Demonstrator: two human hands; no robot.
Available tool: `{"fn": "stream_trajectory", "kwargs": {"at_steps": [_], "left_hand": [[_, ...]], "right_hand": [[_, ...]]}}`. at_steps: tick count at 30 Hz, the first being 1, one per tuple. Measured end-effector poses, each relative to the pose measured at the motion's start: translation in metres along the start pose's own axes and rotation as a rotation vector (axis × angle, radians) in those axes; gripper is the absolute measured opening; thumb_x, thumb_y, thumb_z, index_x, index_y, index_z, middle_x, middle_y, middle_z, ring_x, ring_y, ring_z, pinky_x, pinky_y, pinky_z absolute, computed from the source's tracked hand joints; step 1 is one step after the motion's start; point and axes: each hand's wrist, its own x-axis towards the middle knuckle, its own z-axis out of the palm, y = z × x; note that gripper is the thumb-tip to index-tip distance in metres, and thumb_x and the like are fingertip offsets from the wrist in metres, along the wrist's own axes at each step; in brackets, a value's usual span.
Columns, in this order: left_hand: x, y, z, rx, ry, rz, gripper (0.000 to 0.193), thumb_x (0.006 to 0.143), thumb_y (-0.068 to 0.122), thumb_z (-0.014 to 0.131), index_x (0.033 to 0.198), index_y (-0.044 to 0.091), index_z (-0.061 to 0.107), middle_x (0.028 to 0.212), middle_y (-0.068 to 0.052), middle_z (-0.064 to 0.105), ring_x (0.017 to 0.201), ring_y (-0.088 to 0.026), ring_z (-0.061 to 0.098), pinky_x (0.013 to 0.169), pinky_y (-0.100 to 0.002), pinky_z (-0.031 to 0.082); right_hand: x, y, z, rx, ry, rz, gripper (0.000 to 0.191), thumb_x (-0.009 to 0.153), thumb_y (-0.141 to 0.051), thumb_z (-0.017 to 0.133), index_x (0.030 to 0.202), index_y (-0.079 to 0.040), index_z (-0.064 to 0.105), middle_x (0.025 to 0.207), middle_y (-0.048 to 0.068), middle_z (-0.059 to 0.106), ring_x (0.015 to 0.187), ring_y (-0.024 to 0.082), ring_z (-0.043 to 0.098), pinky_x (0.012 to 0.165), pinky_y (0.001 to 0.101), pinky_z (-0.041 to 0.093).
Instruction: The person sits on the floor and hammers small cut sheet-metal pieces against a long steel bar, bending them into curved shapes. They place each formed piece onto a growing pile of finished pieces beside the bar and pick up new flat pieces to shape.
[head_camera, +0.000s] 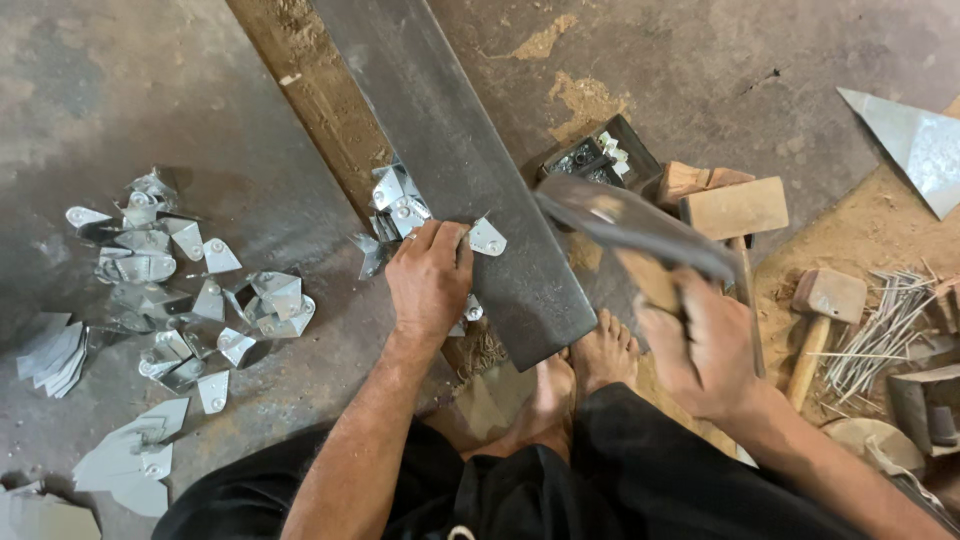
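Two hands, left and right, two wooden mallets at right, one steel beam, two bare feet.

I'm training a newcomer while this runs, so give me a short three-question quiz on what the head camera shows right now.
1. True or false: the left hand presses a small metal piece onto the long steel bar.
2. What does the right hand grip? A) a blurred hammer B) a paintbrush C) a drill
3. Fill in: the pile of cut metal pieces lies on the floor to the person's ____.

Key: 1 true; 2 A; 3 left.
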Motion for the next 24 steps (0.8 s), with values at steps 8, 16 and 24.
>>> {"fn": "stream_trajectory", "kwargs": {"at_steps": [8, 16, 24], "left_hand": [[-0.004, -0.012, -0.027, -0.003, 0.055, -0.046, 0.019, 0.082, 0.01, 0.075, 0.099, 0.01, 0.067, 0.094, -0.012, 0.069, 0.087, -0.036, 0.068, 0.074, -0.046, 0.055], [-0.022, -0.108, -0.121, 0.603, -0.058, -0.292, 0.042, 0.083, 0.015, 0.075, 0.124, 0.009, 0.067, 0.129, -0.019, 0.06, 0.12, -0.038, 0.056, 0.094, -0.053, 0.046], [-0.016, -0.109, -0.134, 0.876, -0.371, -0.216, 0.046, 0.097, 0.025, 0.059, 0.142, 0.024, 0.058, 0.158, -0.01, 0.047, 0.149, -0.04, 0.036, 0.12, -0.067, 0.023]], "right_hand": [[-0.01, 0.047, 0.036, -0.204, -0.461, 0.514, 0.037, 0.102, -0.032, 0.059, 0.095, 0.004, 0.061, 0.057, 0.02, 0.058, 0.052, 0.029, 0.059, 0.053, 0.0449, 0.048], [0.004, 0.017, 0.033, -0.273, -0.471, 0.513, 0.039, 0.097, -0.039, 0.057, 0.102, -0.003, 0.072, 0.092, 0.02, 0.072, 0.083, 0.038, 0.073, 0.073, 0.0463, 0.056], [0.136, 0.042, 0.001, -0.547, -0.284, 0.075, 0.02, 0.09, -0.017, 0.069, 0.103, -0.003, 0.07, 0.097, 0.022, 0.069, 0.093, 0.042, 0.067, 0.083, 0.05, 0.052]]}}
